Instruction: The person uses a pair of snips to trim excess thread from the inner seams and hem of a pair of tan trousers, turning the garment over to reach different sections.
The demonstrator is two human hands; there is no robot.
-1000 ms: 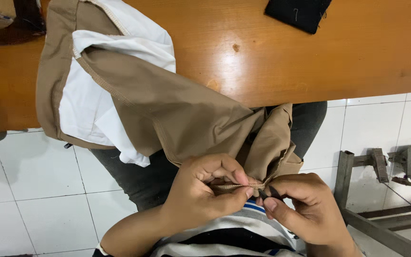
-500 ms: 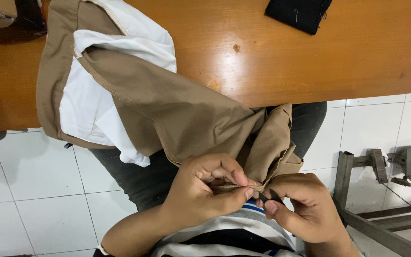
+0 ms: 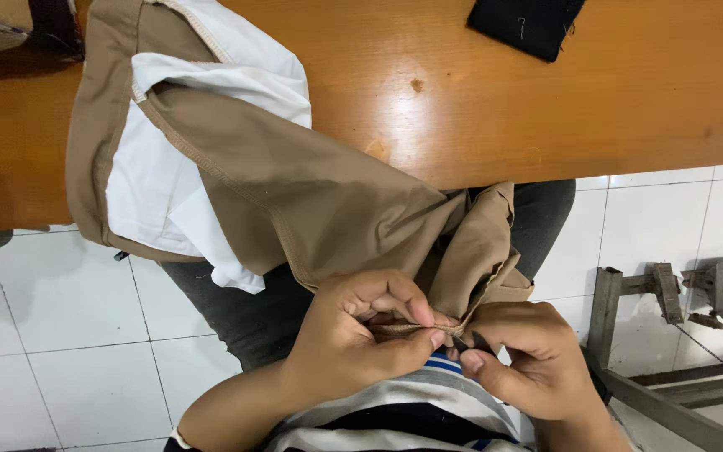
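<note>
Tan garment [image 3: 311, 192] with white lining drapes off the near edge of the wooden table [image 3: 629, 100] into the person's lap. Below that edge, the left hand [image 3: 361, 343] pinches its hem between thumb and fingers, while the right hand [image 3: 525, 356] grips a small dark tool [image 3: 472, 341] against the same hem. Black cloth [image 3: 529, 23] lies at the table's far edge, bare wood between.

Wooden table with cloth laid on it

A polished orange-brown wooden table [image 3: 462, 109] is seen; a tan garment with white lining [image 3: 211, 159] is draped over its left part and near edge, and a black cloth piece [image 3: 525, 25] is laid far right.
</note>
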